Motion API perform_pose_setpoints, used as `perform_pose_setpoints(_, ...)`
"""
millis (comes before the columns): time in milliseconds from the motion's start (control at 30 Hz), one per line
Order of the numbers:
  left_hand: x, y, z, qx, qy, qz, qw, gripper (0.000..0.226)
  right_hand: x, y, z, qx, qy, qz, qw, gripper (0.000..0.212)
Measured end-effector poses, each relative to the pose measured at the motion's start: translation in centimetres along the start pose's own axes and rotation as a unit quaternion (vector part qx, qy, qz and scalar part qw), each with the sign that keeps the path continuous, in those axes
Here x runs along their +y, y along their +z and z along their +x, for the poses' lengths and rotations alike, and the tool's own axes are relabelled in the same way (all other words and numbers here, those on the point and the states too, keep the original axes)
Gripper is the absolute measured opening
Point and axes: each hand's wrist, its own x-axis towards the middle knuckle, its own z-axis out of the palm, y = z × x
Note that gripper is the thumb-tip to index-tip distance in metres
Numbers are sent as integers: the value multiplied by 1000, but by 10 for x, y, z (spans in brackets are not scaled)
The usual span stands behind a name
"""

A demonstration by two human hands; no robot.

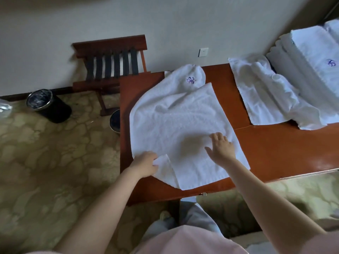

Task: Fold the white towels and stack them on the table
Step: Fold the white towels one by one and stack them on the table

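Now your left hand [145, 165] pinches the turned-up near corner of the white towel [176, 121], which lies spread over the left end of the wooden table [275, 149]. Your right hand [221, 148] lies flat on it, fingers spread. Use that palm as an anchor and carry the corner across evenly, smoothing the far ripples. A loose towel [266, 92] and the folded stack [308, 52] sit well apart to the right, so nothing seems to block the fold.

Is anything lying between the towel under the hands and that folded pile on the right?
Yes. A loose, unfolded towel lies on the table between the spread towel and the folded stack.
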Motion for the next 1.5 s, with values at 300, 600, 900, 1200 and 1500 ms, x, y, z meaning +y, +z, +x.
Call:
perform_pose_setpoints(300,-27,-12,-51,-85,-11,48,995,13,-61,38,-66,-90,-147,-35,984,54)
perform_pose_setpoints(600,-16,-23,-51,-141,-16,60,988,20,-89,-5,-37,-129,-119,29,984,36)
perform_pose_setpoints(900,39,-111,25,107,16,-143,984,21,-103,-106,58,-25,-96,134,986,23)
perform_pose_setpoints(1200,84,-218,125,174,-21,-131,976,11,-76,-170,171,-39,-94,111,989,35)
perform_pose_setpoints(1500,89,-265,195,104,-54,-78,990,20,-34,-182,254,-118,-40,105,987,36)
